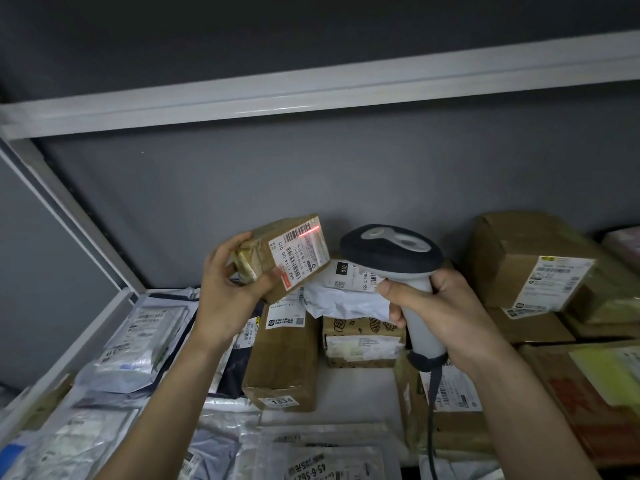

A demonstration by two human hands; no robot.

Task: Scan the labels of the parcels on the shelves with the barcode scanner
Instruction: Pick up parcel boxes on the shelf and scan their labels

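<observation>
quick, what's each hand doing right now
Left hand: holds a small taped box up, label toward the scanner.
Right hand: grips the scanner, whose red line falls across the box's label.

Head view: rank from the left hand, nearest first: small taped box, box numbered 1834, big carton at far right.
1. small taped box: held in the left hand.
2. box numbered 1834: just below, on the shelf.
3. big carton: far right, beyond the scanner.
</observation>
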